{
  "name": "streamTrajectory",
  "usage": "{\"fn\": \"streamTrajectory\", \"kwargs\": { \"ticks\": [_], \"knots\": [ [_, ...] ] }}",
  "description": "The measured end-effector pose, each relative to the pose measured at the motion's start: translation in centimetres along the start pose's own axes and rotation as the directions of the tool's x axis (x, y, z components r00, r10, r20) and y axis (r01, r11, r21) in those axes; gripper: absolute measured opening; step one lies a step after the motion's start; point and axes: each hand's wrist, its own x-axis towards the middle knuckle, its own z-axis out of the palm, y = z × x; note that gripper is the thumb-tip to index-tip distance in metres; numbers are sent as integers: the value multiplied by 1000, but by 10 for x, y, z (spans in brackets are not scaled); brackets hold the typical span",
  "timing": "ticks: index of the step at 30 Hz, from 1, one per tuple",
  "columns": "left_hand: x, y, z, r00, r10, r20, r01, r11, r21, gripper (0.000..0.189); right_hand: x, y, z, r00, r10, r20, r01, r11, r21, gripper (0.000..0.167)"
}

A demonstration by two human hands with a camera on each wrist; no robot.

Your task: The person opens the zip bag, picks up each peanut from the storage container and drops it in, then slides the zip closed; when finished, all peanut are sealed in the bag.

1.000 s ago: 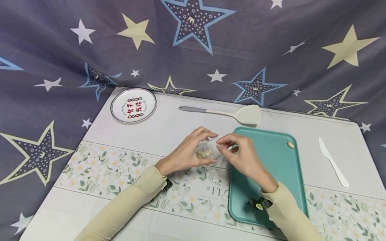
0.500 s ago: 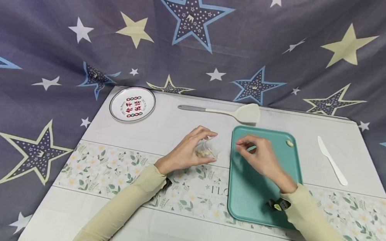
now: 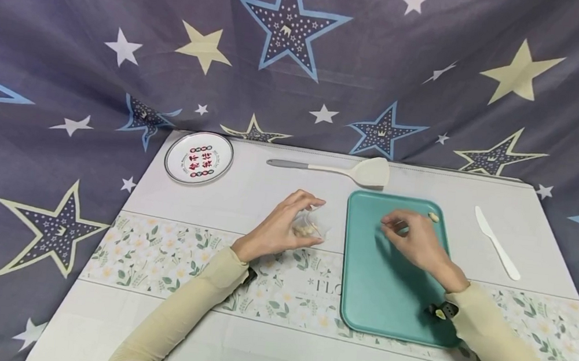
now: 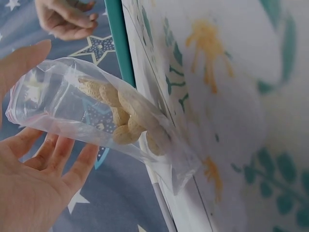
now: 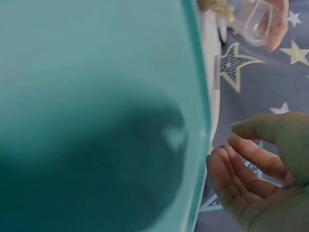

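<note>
My left hand (image 3: 277, 223) holds a clear zip bag (image 4: 55, 108) between thumb and fingers, left of the teal tray. Several peanuts in their shells (image 4: 123, 113) lie toward the bag's lower end in the left wrist view. Over the tray (image 3: 378, 293) hovers my right hand (image 3: 414, 239), its fingers loosely curled and the thumb close to the index fingertip. No object shows between those fingers (image 5: 251, 150) in the right wrist view. A single peanut (image 3: 433, 217) rests in the tray's far right corner, just beyond the right hand.
Behind the tray lies a spatula (image 3: 371, 172) with a grey handle. A round plate with red lettering (image 3: 198, 172) sits at the far left. Right of the tray is a white plastic knife (image 3: 497, 243). A starry curtain (image 3: 297, 100) hangs along the table's back edge.
My right hand has left the bag's mouth and moved right over the tray. The left hand keeps hold of the bag in nearly the same place.
</note>
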Motion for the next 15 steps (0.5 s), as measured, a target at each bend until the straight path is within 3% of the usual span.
{"fn": "streamTrajectory", "kwargs": {
  "ticks": [15],
  "knots": [
    [1,1,0,1000,8,-8,-8,1000,-11,75,3,44,-26,997,60,-57,-68,985,-157,22]
  ]
}}
